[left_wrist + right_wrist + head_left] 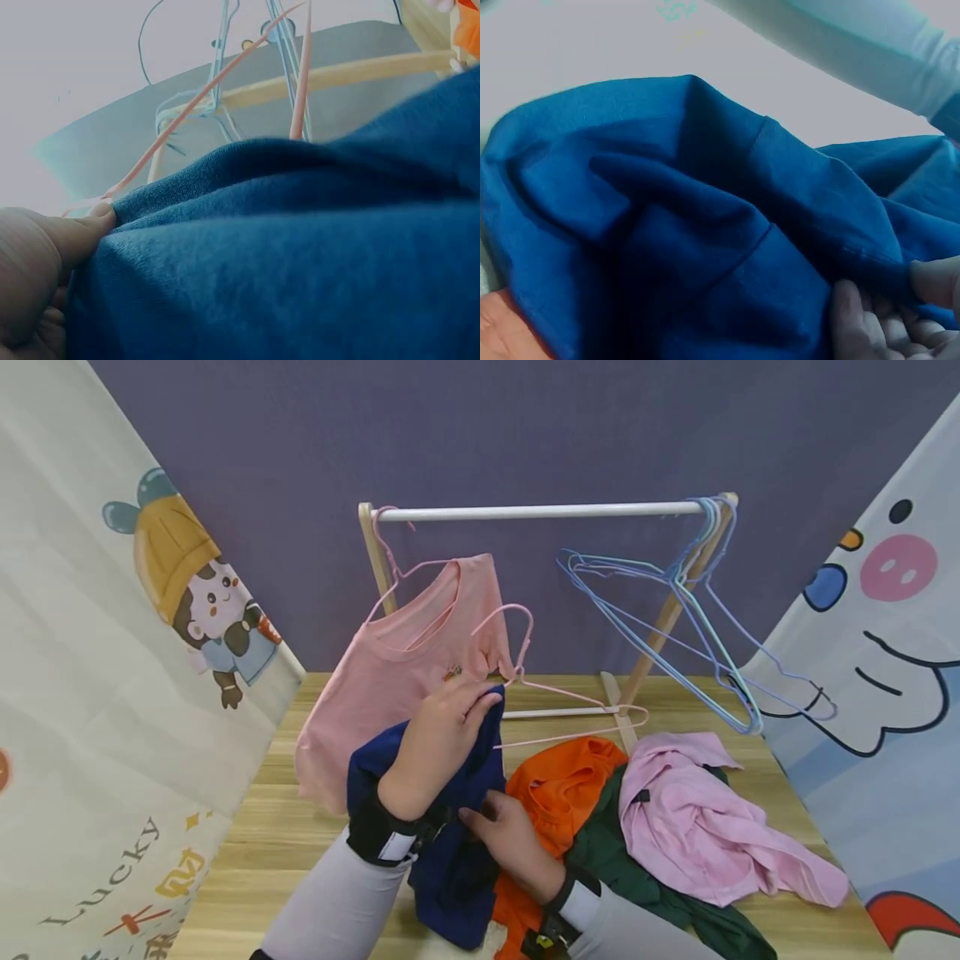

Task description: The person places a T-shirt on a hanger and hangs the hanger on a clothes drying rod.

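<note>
A navy blue garment (457, 868) hangs bunched in front of me, its lower end down by the tabletop. My left hand (442, 735) pinches its upper edge together with a pink hanger (525, 647), whose hook rises above the fingers. In the left wrist view, the thumb presses the blue cloth (285, 255) where the hanger (187, 112) meets it. Lower down, my right hand (517, 835) grips a fold of the same garment. Its thumb and fingers close on the hem in the right wrist view, where the cloth (705, 247) gapes in loose folds.
A pink shirt (382, 668) hangs on a hanger at the left of the rack's white rail (540, 512). Several blue hangers (675, 577) hang at the right end. An orange garment (570, 777), a dark green one (622, 860) and a light pink one (697, 818) lie piled on the table.
</note>
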Motion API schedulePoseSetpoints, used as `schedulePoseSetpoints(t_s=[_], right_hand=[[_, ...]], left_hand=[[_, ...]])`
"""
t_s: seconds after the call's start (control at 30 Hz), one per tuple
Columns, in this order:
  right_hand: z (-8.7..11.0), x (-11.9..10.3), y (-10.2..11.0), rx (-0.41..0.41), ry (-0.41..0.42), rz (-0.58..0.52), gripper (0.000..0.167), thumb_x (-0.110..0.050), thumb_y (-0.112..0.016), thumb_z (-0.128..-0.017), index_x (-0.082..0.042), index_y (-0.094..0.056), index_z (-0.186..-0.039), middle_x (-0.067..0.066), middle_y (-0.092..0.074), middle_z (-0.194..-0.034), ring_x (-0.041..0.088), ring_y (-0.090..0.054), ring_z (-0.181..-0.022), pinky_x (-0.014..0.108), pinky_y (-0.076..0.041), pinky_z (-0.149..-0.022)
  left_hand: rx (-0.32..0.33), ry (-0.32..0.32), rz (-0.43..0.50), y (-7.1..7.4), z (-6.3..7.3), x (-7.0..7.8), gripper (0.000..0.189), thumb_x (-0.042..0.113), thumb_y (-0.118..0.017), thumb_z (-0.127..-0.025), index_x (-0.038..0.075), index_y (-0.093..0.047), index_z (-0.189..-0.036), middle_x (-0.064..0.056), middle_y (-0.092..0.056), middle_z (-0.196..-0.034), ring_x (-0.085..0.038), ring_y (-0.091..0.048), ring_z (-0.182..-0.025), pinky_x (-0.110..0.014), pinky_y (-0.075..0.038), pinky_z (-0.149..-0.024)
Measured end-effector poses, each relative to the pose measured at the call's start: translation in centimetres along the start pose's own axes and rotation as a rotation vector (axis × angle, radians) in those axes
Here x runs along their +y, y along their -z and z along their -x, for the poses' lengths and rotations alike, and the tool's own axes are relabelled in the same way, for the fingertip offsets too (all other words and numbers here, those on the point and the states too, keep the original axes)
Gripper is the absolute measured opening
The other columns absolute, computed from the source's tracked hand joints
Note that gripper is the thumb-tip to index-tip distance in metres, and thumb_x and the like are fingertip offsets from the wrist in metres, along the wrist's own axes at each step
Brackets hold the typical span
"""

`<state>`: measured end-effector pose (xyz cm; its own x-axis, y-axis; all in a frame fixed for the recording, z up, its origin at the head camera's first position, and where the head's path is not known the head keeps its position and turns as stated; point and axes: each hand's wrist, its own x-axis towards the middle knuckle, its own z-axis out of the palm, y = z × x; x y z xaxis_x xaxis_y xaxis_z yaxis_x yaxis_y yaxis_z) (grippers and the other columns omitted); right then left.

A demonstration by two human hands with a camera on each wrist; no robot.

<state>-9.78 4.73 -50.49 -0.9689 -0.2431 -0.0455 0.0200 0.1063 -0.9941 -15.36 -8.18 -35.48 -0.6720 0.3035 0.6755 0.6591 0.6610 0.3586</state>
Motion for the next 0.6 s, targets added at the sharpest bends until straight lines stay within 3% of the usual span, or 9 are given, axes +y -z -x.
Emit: schedulePoseSetpoints(t_s=[0.2,0.4,0.6], right_hand=[[0.5,-0.5,1.3,-0.051,-0.113,-0.256,0.018,-0.009,-0.064,-0.102,0.009,-0.062,-0.104,-0.001,-0.072,-0.081,0.011,-0.071,-0.078,0.029,-0.062,-0.077],[1.2,-2.2,4.2,-0.040,-0.116,-0.363,0.019,-0.020,-0.054,-0.109,-0.005,-0.061,-0.101,-0.006,-0.059,-0.077,0.008,-0.058,-0.068,0.022,-0.051,-0.065],[1.5,-4.5,9.0,-0.070,-0.067,-0.413,0.022,-0.026,-0.048,-0.111,-0.019,-0.063,-0.097,-0.010,-0.062,-0.079,0.005,-0.062,-0.068,0.020,-0.053,-0.062]], left_hand=[[0.026,0.035,-0.029,0.6,0.3,-1.0,0.021,0.018,-0.068,-0.101,0.004,-0.077,-0.113,-0.009,-0.076,-0.100,-0.024,-0.071,-0.092,-0.038,-0.061,-0.090],[0.074,0.042,-0.049,1.7,0.7,-2.1,0.022,0.018,-0.070,-0.099,0.005,-0.078,-0.115,-0.010,-0.077,-0.104,-0.025,-0.073,-0.096,-0.041,-0.060,-0.094],[0.132,0.047,-0.020,3.3,1.2,-2.7,0.021,0.014,-0.071,-0.098,0.002,-0.077,-0.114,-0.013,-0.077,-0.112,-0.029,-0.074,-0.107,-0.044,-0.058,-0.099]])
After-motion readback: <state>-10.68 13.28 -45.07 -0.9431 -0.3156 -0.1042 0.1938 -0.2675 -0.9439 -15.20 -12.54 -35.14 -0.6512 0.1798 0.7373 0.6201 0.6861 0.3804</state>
